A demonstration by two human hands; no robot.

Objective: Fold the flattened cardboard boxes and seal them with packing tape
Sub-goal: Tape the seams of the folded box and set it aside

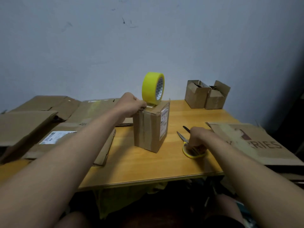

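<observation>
A small folded cardboard box stands upright near the middle of a yellow wooden table, with a white shipping label on its right face. A roll of yellow packing tape stands on edge on the box's top, and a short length of tape runs from the roll down to the top near edge. The left hand rests at the box's top left corner, its fingers curled and pinching the tape end against the cardboard. The right hand is on the table to the right of the box, fingers curled into the yellow handles of a pair of scissors whose blades lie open, pointing away.

The step in hand appears to be sealing the top seam: the tape is laid and ready for cutting. The next move probably calls for lifting the scissors to the roll and snipping the tape while the left hand keeps it taut.

Flattened cardboard boxes lie stacked at left, another flattened sheet at right, and two open small boxes stand at the far right by the wall.
</observation>
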